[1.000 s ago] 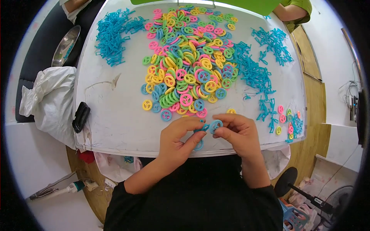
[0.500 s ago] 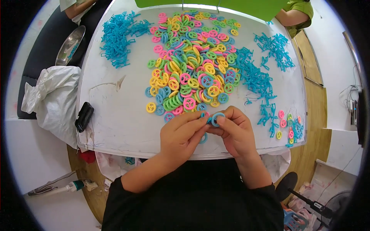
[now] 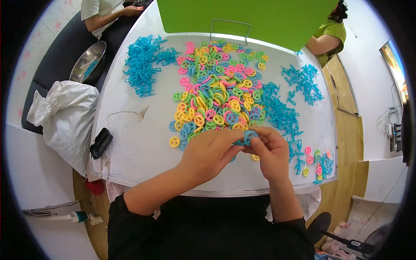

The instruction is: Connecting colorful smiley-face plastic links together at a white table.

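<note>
Above the near part of the white tabletop (image 3: 130, 169), a blue wheel (image 3: 248, 137) is pinched between the thumb and fingers of the right hand (image 3: 274, 157). Just beside it, a mostly hidden blue piece (image 3: 237, 142) is pinched by the left hand (image 3: 207, 151). Beyond, a multicoloured wheel heap (image 3: 216, 95) is flanked by teal clips (image 3: 145, 65). Farthest, a green panel (image 3: 268, 19) is seen.

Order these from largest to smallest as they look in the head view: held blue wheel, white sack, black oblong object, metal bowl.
1. White sack
2. Metal bowl
3. Black oblong object
4. Held blue wheel
</note>
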Demonstrator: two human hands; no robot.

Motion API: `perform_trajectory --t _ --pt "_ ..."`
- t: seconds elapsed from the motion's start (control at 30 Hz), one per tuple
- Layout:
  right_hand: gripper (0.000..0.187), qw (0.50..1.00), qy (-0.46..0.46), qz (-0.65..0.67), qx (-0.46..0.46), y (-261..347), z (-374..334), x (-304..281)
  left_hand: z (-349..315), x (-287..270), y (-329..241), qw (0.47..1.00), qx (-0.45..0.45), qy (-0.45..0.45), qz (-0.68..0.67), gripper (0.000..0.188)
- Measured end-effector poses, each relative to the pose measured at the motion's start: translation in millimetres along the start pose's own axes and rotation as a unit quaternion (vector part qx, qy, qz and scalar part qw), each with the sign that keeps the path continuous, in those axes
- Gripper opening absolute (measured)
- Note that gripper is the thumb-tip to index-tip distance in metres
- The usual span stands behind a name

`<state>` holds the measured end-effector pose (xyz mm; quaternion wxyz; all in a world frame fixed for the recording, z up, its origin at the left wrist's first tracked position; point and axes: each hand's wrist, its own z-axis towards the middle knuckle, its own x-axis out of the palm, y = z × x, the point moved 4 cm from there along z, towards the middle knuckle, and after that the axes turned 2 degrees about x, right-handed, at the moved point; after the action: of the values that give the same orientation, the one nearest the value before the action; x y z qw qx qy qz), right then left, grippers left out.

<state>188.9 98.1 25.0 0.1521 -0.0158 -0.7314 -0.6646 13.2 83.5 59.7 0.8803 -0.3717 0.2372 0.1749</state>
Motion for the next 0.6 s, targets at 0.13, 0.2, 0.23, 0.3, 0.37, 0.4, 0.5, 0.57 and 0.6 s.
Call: perform_trajectory --t 0.13,0.2,0.23,0.3,0.37,0.4,0.5,0.57,0.6 --pt "0.035 0.989 0.04 -0.134 -0.056 2 -10 -1 -3 2 9 0.996 -0.047 0.077 -0.003 0.041" --pt "0.037 0.979 0.052 -0.18 -0.077 9 -12 1 -3 0 13 0.996 -0.069 0.038 -0.047 0.044" --pt "0.04 0.967 0.064 -0.226 -0.099 13 -13 2 -3 -1 13 0.996 -0.071 0.039 -0.047 0.044" --pt "0.042 0.955 0.08 -0.267 -0.103 18 -12 -1 -4 2 15 0.984 -0.121 0.086 -0.101 0.043" --pt "0.044 0.941 0.096 -0.306 -0.108 22 -11 0 -6 4 17 0.983 -0.118 0.073 -0.12 0.043" --pt "0.045 0.933 0.106 -0.327 -0.111 23 -10 1 -7 3 17 0.983 -0.112 0.057 -0.137 0.042" --pt "0.044 0.874 0.1 -0.436 -0.188 32 -9 8 -6 4 15 0.993 -0.085 0.068 -0.055 0.04" --pt "0.042 0.811 0.084 -0.518 -0.26 33 -15 13 -7 4 15 0.995 -0.073 0.051 -0.048 0.039" --pt "0.04 0.891 0.072 -0.42 -0.156 25 -16 8 -8 3 14 0.997 -0.061 0.032 -0.039 0.038"
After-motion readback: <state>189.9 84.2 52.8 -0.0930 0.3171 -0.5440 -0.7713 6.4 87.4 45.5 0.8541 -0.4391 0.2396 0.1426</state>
